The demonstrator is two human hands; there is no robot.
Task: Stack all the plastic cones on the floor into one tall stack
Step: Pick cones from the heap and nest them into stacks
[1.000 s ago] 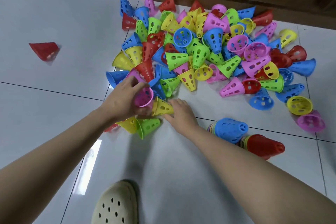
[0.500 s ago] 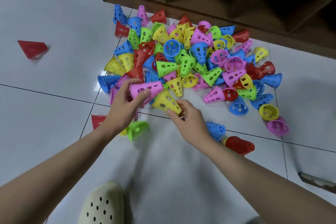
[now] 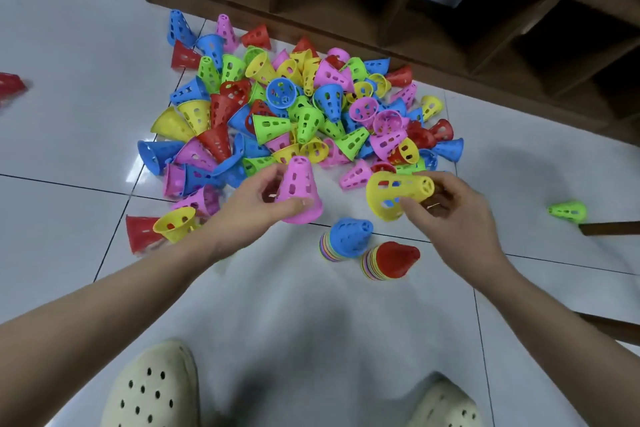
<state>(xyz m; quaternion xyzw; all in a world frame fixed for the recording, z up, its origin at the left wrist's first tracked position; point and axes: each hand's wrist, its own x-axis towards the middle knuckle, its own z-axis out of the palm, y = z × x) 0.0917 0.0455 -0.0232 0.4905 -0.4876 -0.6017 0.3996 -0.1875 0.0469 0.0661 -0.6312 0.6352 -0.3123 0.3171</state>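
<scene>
1. My left hand (image 3: 258,199) grips a pink cone (image 3: 298,191), thumb along its wide rim on the near side and fingers curled behind it; the cone stands narrow end up, lifted above the floor (image 3: 69,28).
2. My right hand (image 3: 450,208) pinches a yellow cone (image 3: 398,193) between thumb and curled fingers; it lies sideways in my grip, wide mouth pointing left toward the pink cone, the two cones near but apart.
3. Just near of both hands, two short stacks lie tipped on the tiles: one capped with a blue cone (image 3: 350,236), and to its right one capped with a red cone (image 3: 394,258). They sit just beside each other.
4. Far of my hands spreads the loose pile of cones (image 3: 294,114) in blue, pink, red, yellow and green, reaching up to the wooden shelf unit (image 3: 381,3).
5. A lone green cone (image 3: 567,210) lies well off to the right; a red one (image 3: 10,85) sits at the far left edge.
6. My cream clogs (image 3: 152,388) show at the near edge.
</scene>
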